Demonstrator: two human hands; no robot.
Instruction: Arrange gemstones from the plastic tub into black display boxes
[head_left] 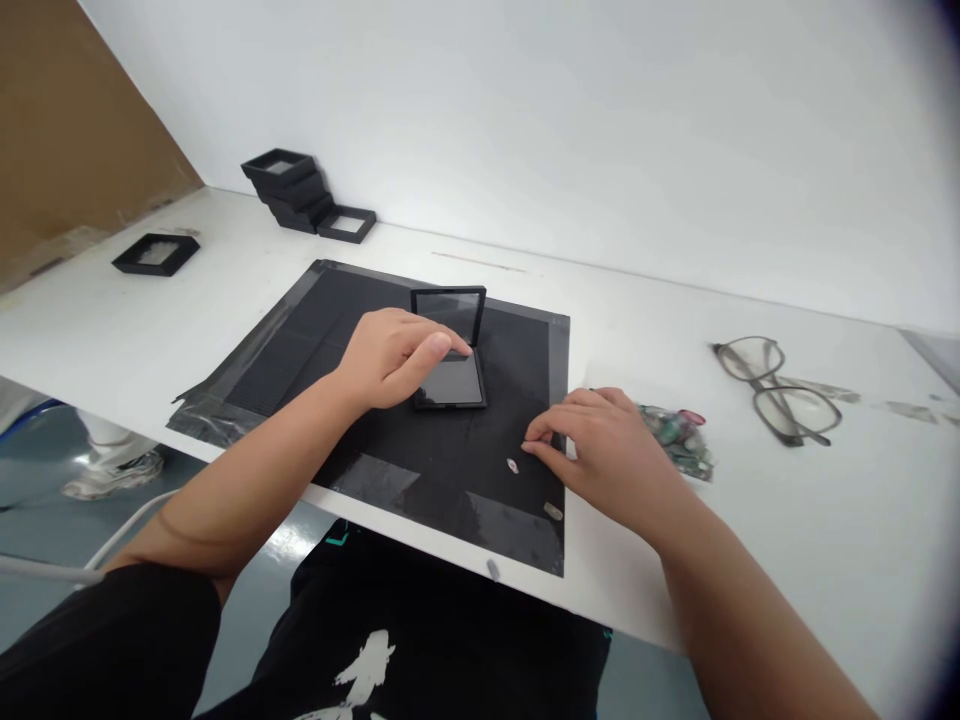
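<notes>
A black hinged display case [450, 382] stands open on the black mat [405, 455], its lid raised at the back and a clear film in each half. My left hand [394, 355] reaches over its left side, index finger stretched to the hinge and thumb apart from it. On the mat's right edge, my right hand [600, 450] has thumb and index fingertip pressed together; anything between them is too small to make out. A small whitish-pink piece [513, 466] lies just below those fingertips. Beside this hand is a clear bag of coloured stones [679, 438], partly hidden.
Eyeglasses [776, 390] rest on the white table [750, 530] at right. Several black frames [289, 190] are stacked at the back left, with another black frame [156, 254] farther left. A beige piece [553, 511] and a grey piece [493, 570] lie near the front edge.
</notes>
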